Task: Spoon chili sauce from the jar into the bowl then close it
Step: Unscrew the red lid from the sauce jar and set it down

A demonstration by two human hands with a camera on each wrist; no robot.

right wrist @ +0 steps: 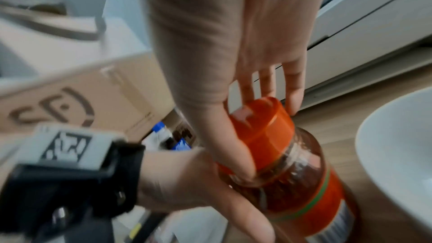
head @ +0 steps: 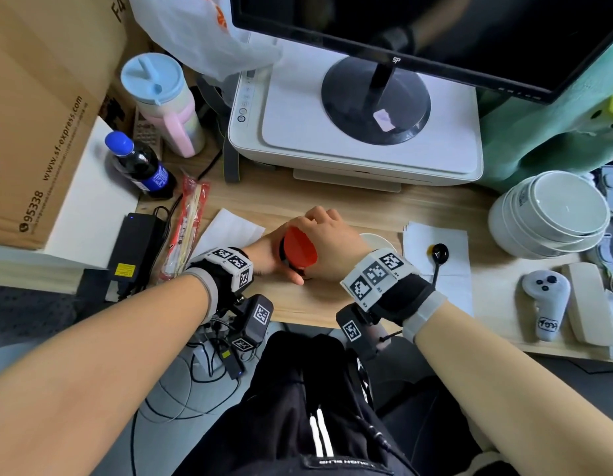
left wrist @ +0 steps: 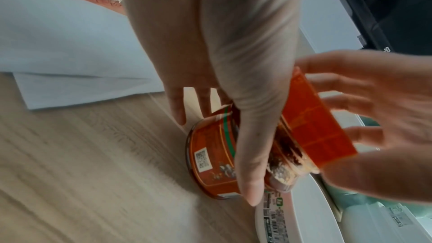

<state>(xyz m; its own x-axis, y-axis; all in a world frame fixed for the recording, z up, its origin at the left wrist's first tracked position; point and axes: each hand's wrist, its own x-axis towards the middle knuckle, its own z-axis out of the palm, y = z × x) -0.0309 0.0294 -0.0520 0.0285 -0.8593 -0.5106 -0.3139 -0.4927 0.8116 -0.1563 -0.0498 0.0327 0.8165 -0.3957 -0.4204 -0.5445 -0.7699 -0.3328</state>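
Observation:
The chili sauce jar [right wrist: 304,188], glass with an orange label, stands on the wooden desk [head: 332,201] at its middle. My left hand [head: 275,261] grips the jar's body [left wrist: 203,162] from the left. My right hand [right wrist: 266,141] grips the red lid [head: 298,247] from above, thumb and fingers curled round its rim. The lid [right wrist: 264,123] sits on the jar's neck, with sauce-smeared glass thread showing below it [left wrist: 287,156]. A white bowl [right wrist: 397,145] stands just right of the jar, mostly hidden behind my right hand in the head view. A black spoon [head: 439,255] lies on a napkin further right.
A white printer [head: 353,132] carrying a monitor stand fills the back of the desk. Stacked white bowls [head: 552,214] stand at the right, a game controller [head: 547,304] in front of them. On the left are a cola bottle [head: 140,166], chopstick packets [head: 186,228] and a power brick [head: 134,249].

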